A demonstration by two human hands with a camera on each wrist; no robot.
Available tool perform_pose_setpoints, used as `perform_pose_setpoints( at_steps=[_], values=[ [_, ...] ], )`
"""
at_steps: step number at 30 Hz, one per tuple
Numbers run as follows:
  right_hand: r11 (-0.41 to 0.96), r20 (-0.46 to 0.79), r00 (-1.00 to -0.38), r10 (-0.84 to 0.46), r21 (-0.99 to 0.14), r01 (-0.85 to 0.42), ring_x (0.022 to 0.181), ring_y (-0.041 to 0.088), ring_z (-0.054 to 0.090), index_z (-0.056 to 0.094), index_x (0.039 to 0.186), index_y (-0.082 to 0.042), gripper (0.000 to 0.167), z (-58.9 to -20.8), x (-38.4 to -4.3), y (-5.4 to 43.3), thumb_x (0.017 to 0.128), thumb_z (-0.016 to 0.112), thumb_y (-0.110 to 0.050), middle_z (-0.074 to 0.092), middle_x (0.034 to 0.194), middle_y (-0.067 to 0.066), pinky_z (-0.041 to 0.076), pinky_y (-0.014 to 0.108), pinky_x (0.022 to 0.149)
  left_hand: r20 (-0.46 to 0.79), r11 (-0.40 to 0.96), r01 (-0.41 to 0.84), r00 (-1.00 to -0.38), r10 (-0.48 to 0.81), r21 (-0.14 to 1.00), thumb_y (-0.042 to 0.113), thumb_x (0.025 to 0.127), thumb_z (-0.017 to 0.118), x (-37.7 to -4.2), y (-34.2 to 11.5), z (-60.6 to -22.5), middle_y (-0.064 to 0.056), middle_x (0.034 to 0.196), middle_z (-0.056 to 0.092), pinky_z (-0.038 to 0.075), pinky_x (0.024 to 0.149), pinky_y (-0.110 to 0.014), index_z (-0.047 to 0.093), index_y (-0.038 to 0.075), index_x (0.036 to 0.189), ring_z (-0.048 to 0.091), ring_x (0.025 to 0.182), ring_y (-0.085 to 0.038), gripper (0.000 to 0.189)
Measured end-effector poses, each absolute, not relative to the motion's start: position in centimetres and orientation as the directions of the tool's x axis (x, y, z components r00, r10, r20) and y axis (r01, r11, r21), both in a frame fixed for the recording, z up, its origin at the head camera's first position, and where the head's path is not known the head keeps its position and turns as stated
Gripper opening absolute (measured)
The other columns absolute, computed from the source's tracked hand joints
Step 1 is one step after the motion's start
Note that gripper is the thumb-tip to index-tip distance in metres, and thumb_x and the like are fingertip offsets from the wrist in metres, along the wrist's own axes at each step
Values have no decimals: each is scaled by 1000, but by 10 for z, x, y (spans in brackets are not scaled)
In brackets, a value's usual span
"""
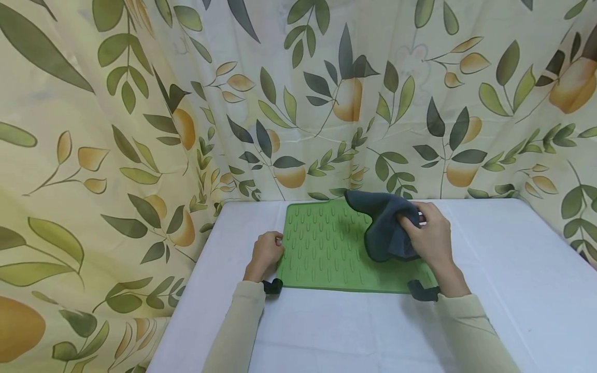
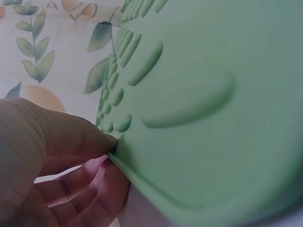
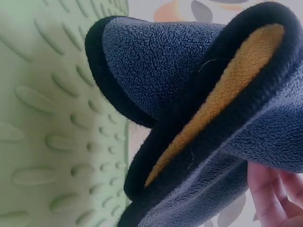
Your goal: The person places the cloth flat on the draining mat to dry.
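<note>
A green mat (image 1: 322, 259) with rows of raised oval ridges lies on the white-covered table. My left hand (image 1: 268, 253) pinches the mat's left edge between thumb and fingers; the left wrist view shows the thumb (image 2: 97, 141) on the ridged face and the fingers beneath. In my right hand (image 1: 431, 235) is a bunched dark blue-grey cloth (image 1: 389, 228), held over the right part of the mat. Up close, the cloth (image 3: 156, 61) has a fuzzy pile, a black bound edge and a yellow-orange underside showing in one fold. Part of the right hand's grip is hidden behind the cloth.
The table (image 1: 503, 248) has a white cover reaching to the sides and front. A curtain (image 1: 261, 93) printed with leaves and fruit hangs behind and at the left. Dark straps (image 1: 422, 291) sit at both wrists.
</note>
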State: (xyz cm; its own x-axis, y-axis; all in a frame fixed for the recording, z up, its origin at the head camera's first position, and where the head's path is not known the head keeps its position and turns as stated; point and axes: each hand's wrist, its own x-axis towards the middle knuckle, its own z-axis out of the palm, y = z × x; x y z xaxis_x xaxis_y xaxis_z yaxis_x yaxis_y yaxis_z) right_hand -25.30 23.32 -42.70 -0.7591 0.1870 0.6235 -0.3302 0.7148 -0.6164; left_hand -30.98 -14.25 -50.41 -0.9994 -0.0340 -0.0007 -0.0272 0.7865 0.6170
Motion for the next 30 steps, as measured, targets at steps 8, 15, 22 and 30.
perform_pose_setpoints(
  at_steps=[8, 15, 22, 30],
  values=[
    [705, 624, -761, 177, -620, -344, 85, 23, 58, 71, 115, 1, 29, -431, -254, 224, 88, 77, -7, 68, 105, 20, 40, 13, 72, 5, 785, -14, -1000, -22, 620, 2, 90, 62, -309, -143, -504, 1, 79, 63, 43, 66, -27, 70, 2, 125, 57, 72, -17, 36],
    [699, 629, -764, 146, -612, -370, 85, 23, 58, 71, 115, 1, 28, -437, -255, 213, 89, 76, -7, 68, 104, 18, 45, 27, 73, -5, 780, -20, -1000, -22, 625, 2, 90, 63, -308, -142, -503, 0, 80, 63, 42, 64, -26, 70, 1, 127, 56, 71, -16, 37],
    [695, 627, -774, 94, -598, -400, 86, 33, 64, 70, 112, 2, 25, -444, -257, 202, 89, 76, -6, 68, 108, 19, 48, 35, 74, -4, 782, -25, -1000, -29, 623, 2, 91, 62, -309, -142, -504, 1, 79, 62, 42, 64, -26, 70, 2, 126, 56, 71, -16, 36],
    [704, 623, -782, 38, -571, -421, 84, 35, 64, 70, 114, 2, 28, -453, -257, 190, 88, 77, -8, 67, 106, 22, 50, 44, 74, 2, 783, -19, -1000, -26, 621, 2, 90, 63, -309, -143, -503, 1, 79, 62, 41, 63, -26, 71, 2, 125, 55, 71, -16, 36]
  ],
)
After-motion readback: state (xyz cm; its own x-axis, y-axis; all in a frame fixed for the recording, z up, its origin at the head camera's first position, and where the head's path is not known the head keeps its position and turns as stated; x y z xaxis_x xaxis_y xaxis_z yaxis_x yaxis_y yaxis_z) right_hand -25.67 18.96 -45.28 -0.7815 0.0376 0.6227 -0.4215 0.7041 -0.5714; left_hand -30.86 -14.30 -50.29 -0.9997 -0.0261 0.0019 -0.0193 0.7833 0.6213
